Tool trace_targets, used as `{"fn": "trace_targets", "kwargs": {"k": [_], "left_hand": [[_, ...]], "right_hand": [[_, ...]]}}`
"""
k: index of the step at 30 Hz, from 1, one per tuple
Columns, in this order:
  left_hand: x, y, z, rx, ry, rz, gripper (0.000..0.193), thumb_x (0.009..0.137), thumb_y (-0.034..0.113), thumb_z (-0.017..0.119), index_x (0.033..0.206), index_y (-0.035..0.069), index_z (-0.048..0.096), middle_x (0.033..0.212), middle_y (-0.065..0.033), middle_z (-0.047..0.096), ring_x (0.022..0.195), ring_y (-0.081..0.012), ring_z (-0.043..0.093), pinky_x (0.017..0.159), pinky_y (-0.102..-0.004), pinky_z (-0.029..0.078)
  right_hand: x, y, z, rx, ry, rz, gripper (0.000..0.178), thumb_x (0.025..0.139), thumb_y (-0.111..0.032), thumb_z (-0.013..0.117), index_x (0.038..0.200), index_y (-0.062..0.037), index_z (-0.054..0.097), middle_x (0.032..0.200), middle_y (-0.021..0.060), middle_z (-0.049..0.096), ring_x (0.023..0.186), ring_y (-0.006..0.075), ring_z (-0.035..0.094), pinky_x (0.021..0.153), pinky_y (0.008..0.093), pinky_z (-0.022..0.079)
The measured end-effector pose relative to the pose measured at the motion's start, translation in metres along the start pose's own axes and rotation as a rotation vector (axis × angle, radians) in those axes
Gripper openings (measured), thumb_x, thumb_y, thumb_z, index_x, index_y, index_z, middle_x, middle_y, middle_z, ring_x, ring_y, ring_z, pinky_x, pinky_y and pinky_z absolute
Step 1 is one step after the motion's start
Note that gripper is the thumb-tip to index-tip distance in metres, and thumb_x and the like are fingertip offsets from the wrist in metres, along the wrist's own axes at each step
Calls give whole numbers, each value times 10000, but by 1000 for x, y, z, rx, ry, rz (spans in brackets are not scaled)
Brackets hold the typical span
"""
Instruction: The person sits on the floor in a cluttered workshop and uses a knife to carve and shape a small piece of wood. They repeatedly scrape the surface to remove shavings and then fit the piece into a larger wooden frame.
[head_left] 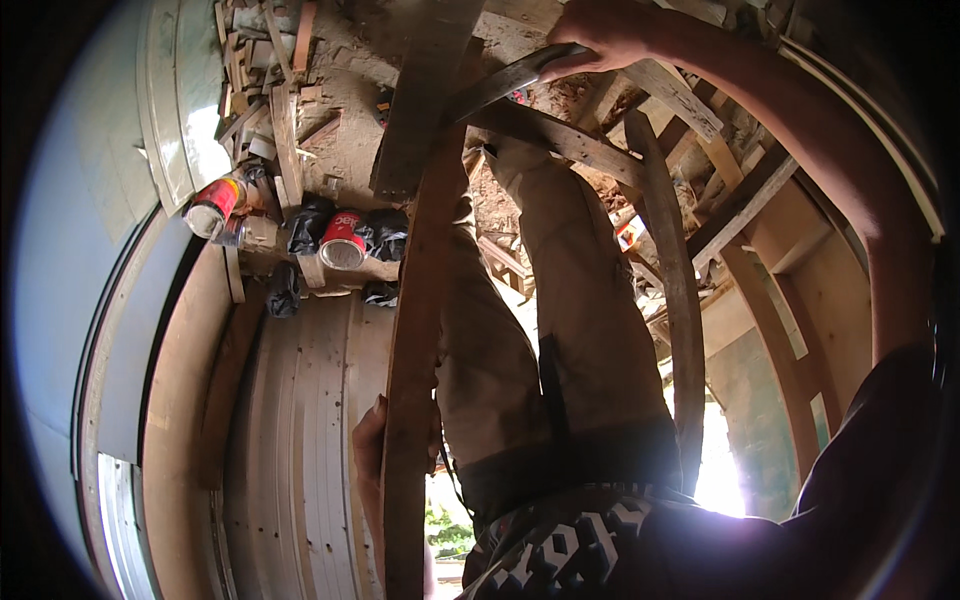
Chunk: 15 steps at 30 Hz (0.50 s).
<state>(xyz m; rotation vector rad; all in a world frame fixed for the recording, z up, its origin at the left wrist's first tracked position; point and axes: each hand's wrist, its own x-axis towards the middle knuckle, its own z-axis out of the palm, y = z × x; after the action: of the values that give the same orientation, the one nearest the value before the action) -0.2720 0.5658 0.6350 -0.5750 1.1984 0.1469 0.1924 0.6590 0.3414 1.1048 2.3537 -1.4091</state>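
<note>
A long wooden board (408,400) runs from the lower edge up past my legs. My left hand (370,450) is wrapped round its lower part, with fingertips showing on the far side. At the top, my right hand (605,38) grips the end of a narrow flat strip (512,86); whether it is wood or metal I cannot tell. The strip's other end meets the board's upper part. A wide dark plank (425,100) lies beside that spot, and a shorter plank (560,140) slants away to the right below my right hand.
Red cans (343,240) and black plastic bags (312,225) sit on the left. Scrap wood (285,130) litters the dirt floor (360,65). A curved-looking post (672,270) stands right of my legs, near a wooden frame (790,300). A light blue panel (80,250) lines the far left.
</note>
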Motion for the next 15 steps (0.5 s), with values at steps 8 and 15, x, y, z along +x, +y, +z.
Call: {"fn": "trace_targets", "kwargs": {"k": [8, 15], "left_hand": [[-3, 0, -16, -14, 36, 6, 765, 927, 502, 630, 1408, -56, 425, 938, -182, 671, 637, -212, 710, 444, -276, 590], [2, 14, -11, 13, -6, -50, 793, 924, 511, 627, 1430, -53, 394, 934, -157, 665, 625, -202, 705, 412, -257, 558]], "right_hand": [[-31, 0, 23, 70, 52, 98, 491, 918, -499, 683, 768, -31, 692, 663, 201, 651, 628, 402, 631, 588, 470, 514], [-21, -11, 4, 96, -17, 119, 551, 914, -528, 662, 711, -17, 693, 627, 203, 637, 594, 378, 615, 572, 477, 496]]}}
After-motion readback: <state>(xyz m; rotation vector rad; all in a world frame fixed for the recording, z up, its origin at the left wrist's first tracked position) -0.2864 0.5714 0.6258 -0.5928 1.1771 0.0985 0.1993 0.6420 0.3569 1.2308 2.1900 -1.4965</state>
